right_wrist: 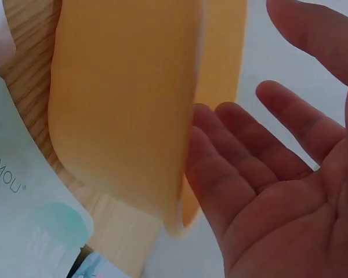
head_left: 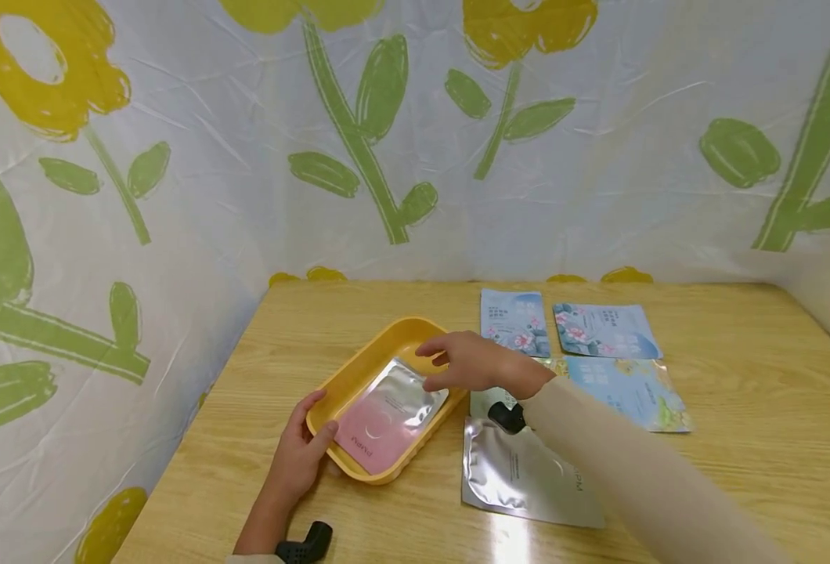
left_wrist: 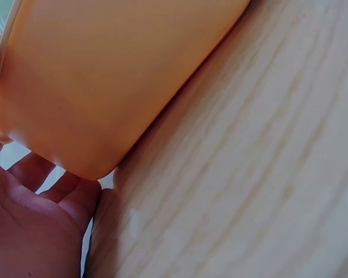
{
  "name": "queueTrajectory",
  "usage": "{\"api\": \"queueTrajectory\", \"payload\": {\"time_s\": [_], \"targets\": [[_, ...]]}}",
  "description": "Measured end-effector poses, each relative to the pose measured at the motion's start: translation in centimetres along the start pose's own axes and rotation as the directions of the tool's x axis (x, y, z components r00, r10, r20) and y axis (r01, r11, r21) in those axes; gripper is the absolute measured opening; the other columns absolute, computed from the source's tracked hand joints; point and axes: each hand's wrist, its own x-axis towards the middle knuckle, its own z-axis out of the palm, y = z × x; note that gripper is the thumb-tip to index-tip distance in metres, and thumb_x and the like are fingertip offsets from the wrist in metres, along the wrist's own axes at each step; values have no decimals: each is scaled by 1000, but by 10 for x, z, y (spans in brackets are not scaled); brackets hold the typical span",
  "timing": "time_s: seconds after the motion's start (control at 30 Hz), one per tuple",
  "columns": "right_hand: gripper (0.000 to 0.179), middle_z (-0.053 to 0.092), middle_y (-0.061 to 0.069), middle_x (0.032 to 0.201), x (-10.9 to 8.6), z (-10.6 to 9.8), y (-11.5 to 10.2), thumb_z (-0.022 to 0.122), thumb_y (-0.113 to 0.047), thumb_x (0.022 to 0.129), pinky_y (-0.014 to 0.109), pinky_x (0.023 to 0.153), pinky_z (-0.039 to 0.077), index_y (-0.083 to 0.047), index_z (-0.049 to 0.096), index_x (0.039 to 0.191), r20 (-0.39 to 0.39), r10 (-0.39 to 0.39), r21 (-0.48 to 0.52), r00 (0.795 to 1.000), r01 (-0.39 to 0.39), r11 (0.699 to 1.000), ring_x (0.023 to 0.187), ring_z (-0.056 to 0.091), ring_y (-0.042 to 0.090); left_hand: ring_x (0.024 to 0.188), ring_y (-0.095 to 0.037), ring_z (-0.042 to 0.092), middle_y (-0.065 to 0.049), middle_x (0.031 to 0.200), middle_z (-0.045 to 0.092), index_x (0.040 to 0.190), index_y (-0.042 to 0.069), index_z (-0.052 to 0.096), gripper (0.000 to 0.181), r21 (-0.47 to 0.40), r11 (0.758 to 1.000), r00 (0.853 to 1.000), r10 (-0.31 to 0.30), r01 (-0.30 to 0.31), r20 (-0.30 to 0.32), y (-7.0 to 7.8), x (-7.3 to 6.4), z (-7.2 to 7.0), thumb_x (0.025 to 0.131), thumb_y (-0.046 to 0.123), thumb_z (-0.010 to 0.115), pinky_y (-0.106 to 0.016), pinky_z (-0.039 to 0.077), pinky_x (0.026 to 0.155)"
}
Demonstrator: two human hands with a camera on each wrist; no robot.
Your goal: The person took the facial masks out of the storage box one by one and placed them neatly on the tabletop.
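Observation:
A yellow plastic tray sits at an angle on the table, and a pink-and-silver sheet mask packet lies in it. At its near left corner my left hand grips the tray, thumb at the rim and fingers against the outer wall, as the left wrist view also shows on the tray wall. Over the tray's right end hovers my right hand, its fingers spread and holding nothing. In the right wrist view the right hand is close to the tray's rim; whether it touches is unclear.
Right of the tray lie a silver packet, two blue floral packets and a light blue-yellow packet. A pale green packet is partly under my right arm. A flowered cloth hangs behind the wooden table.

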Motion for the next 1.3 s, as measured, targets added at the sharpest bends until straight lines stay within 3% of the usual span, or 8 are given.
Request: {"api": "queueTrajectory", "payload": {"time_s": [0.13, 0.3, 0.67, 0.9, 1.03, 1.3], "targets": [[57, 56, 11, 141, 16, 6, 0, 78, -25, 89, 38, 97, 50, -8, 57, 140, 13, 58, -68, 998, -57, 996, 124, 57, 29, 136, -39, 39, -25, 154, 32, 149, 1, 36, 54, -26, 1000, 1000, 13, -12, 8, -2, 1, -1, 101, 9, 59, -13, 40, 97], [52, 59, 11, 136, 26, 10, -3, 78, -21, 89, 41, 100, 48, -7, 60, 136, 30, 80, -150, 996, -75, 986, 119, 59, 29, 136, -40, 39, -26, 154, 32, 148, 1, 37, 53, -34, 999, 1000, 24, -23, 10, -2, 2, 0, 101, 9, 60, -13, 40, 97], [53, 61, 14, 131, 39, 18, -1, 82, -12, 81, 40, 104, 44, -6, 63, 129, 55, 108, -184, 993, -96, 978, 118, 56, 28, 136, -40, 39, -25, 153, 33, 147, 2, 39, 53, -24, 999, 1000, 27, -27, 0, -3, 3, 0, 100, 9, 61, -14, 40, 97], [46, 63, 9, 110, 45, 19, -1, 81, -11, 82, 33, 87, 48, -4, 64, 123, 95, 93, -240, 991, -68, 968, 94, 54, 22, 137, -40, 39, -26, 153, 33, 147, 1, 39, 53, -24, 999, 1000, 27, -27, 0, -3, 3, 0, 100, 9, 61, -13, 39, 98], [42, 63, 8, 110, 45, 18, 0, 81, -11, 81, 32, 84, 49, -5, 63, 119, 119, 99, -223, 988, -70, 972, 92, 55, 20, 136, -40, 39, -25, 153, 33, 147, 1, 39, 52, -23, 999, 1000, 26, -26, -2, -3, 2, 0, 100, 8, 61, -13, 39, 98], [42, 61, 7, 117, 45, 18, -1, 76, -8, 86, 33, 89, 48, -10, 63, 126, 136, 77, -66, 988, -68, 995, 102, 54, 22, 136, -39, 40, -25, 153, 34, 146, 0, 40, 52, -12, 999, 999, 32, -32, -9, -4, 3, 0, 99, 7, 62, -13, 38, 99]]}}
